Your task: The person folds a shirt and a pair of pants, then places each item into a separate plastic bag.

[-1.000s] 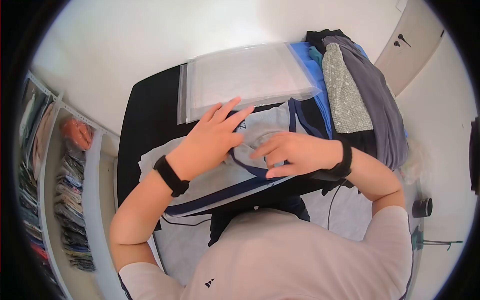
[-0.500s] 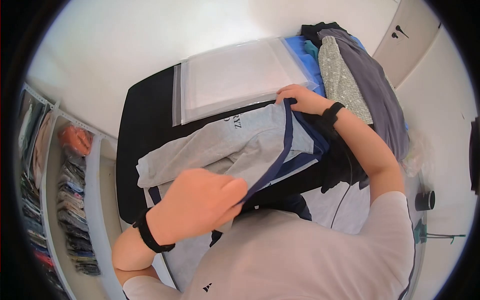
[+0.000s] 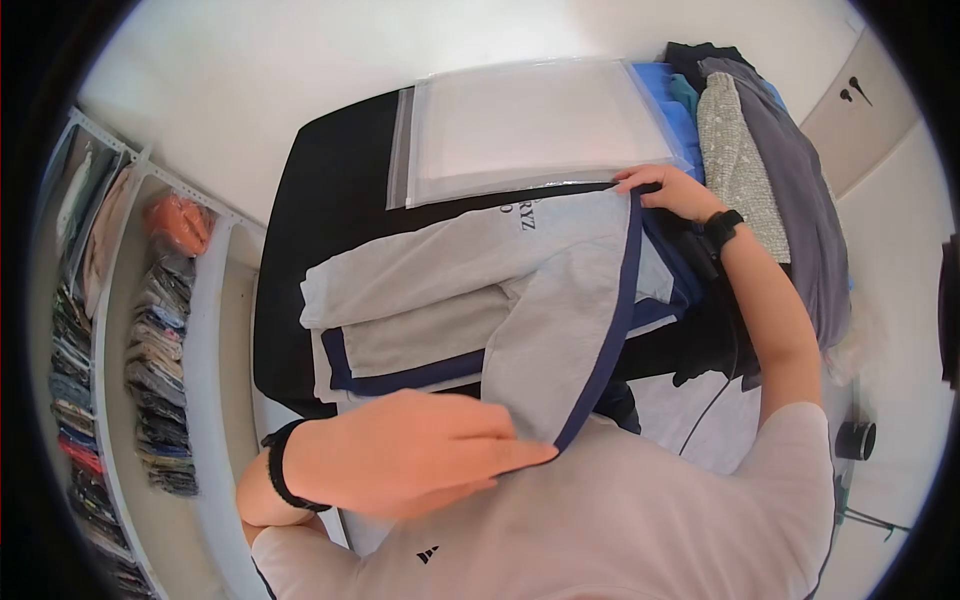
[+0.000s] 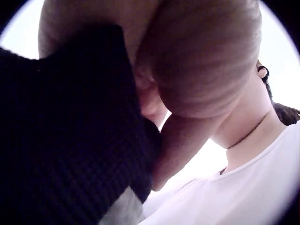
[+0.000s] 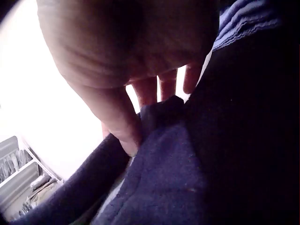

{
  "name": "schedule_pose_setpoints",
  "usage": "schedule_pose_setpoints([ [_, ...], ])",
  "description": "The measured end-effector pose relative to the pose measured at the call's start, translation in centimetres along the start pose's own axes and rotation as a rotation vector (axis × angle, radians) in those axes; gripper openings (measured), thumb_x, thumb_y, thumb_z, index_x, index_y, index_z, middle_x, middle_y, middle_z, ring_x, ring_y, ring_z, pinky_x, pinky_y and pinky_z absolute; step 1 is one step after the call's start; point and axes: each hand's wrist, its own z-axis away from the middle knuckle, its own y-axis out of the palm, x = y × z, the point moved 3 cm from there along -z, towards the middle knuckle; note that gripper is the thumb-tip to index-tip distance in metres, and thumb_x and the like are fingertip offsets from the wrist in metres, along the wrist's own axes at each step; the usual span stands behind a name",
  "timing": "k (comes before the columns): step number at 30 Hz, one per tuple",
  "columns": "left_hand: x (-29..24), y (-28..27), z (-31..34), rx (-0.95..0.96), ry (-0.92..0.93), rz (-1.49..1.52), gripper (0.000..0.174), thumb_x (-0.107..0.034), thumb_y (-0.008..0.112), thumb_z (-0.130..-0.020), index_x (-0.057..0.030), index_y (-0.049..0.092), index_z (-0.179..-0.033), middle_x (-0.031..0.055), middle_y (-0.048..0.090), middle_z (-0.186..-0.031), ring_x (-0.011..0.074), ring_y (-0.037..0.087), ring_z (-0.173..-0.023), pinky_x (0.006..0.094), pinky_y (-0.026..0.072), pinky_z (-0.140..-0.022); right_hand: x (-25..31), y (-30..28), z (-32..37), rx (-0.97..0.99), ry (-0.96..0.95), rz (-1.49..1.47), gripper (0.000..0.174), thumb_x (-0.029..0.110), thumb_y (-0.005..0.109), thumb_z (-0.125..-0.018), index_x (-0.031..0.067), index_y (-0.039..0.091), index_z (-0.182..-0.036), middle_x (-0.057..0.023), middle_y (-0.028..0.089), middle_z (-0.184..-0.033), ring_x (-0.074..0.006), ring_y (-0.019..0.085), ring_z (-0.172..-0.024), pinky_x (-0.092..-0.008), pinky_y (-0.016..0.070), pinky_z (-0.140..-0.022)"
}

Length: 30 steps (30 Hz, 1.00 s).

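A grey sweatshirt [image 3: 430, 265] with dark lettering and a navy edge band [image 3: 618, 300] lies across the table, one layer drawn up toward the body. My left hand [image 3: 420, 455] pinches the near end of that band close to my chest. In the left wrist view the navy ribbed cloth [image 4: 70, 136] passes between thumb and fingers. At the far corner of the same band, my right hand [image 3: 678, 192] grips the cloth, and the band stretches straight between both hands. The right wrist view shows the thumb [image 5: 124, 126] pressing the navy fabric [image 5: 164, 154] against the fingers.
Clear plastic bags [image 3: 540, 125] are stacked at the back of the black table [image 3: 310, 190]. Beyond my right hand lie a speckled grey garment [image 3: 740, 150], dark grey clothing [image 3: 790, 190] and blue cloth [image 3: 670, 110]. Shelves [image 3: 225, 290] of bagged clothes stand at the left.
Both hands went from the middle of the sweatshirt to opposite ends of its navy band. My left hand drew its end toward my body, opening the cloth; the right now grips the far corner.
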Motion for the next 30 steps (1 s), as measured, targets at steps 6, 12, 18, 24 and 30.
schedule_pose_setpoints([
  [6,1.1,-1.2,0.9,-0.166,-0.054,0.083,0.037,-0.006,0.070,-0.073,-0.0022,0.062,-0.110,0.0110,0.059,-0.083,0.0263,0.056,-0.070,0.0309,0.0455,-0.060,-0.7,0.0,0.1,0.039,0.020,0.010,0.024,-0.005,0.054,-0.072,0.0020,0.069,-0.089,-0.0079,0.059,-0.120,-0.0205,0.053,-0.107,-0.0272,0.0367,-0.094],
  [12,8.3,-3.3,8.6,-0.521,-0.710,0.349,0.039,0.005,0.061,-0.080,-0.0034,0.057,-0.117,0.0008,0.059,-0.094,0.0068,0.054,-0.086,0.0224,0.0457,-0.076,-1.3,0.0,0.0,0.048,0.042,-0.039,0.022,-0.006,0.056,-0.072,-0.0008,0.068,-0.090,-0.0079,0.058,-0.120,-0.0187,0.051,-0.109,-0.0258,0.0356,-0.095],
  [18,22.3,-6.6,20.5,-0.854,-0.968,-0.226,0.026,-0.013,0.059,-0.086,0.0013,0.060,-0.107,0.0053,0.062,-0.088,0.0133,0.057,-0.080,0.0262,0.0469,-0.073,-2.0,0.4,-0.2,0.026,0.107,-0.097,0.018,-0.005,0.060,-0.074,-0.0007,0.067,-0.090,-0.0048,0.057,-0.122,-0.0161,0.051,-0.109,-0.0245,0.0365,-0.094],
  [24,23.6,-6.3,19.3,-0.894,-1.101,0.062,0.026,-0.016,0.062,-0.084,0.0007,0.062,-0.103,0.0051,0.063,-0.087,0.0120,0.057,-0.077,0.0251,0.0454,-0.068,-1.9,0.4,0.0,-0.003,0.144,-0.121,0.018,-0.006,0.059,-0.074,0.0001,0.068,-0.090,-0.0034,0.056,-0.122,-0.0152,0.051,-0.109,-0.0239,0.0368,-0.094],
  [30,23.5,-5.8,20.9,-1.066,-1.148,0.141,0.017,-0.014,0.064,-0.081,-0.0016,0.066,-0.092,0.0014,0.059,-0.071,0.0087,0.051,-0.062,0.0231,0.0410,-0.054,-2.1,0.5,0.1,0.001,0.145,-0.115,0.016,-0.005,0.060,-0.075,0.0006,0.067,-0.088,-0.0033,0.056,-0.123,-0.0154,0.049,-0.112,-0.0249,0.0350,-0.096],
])
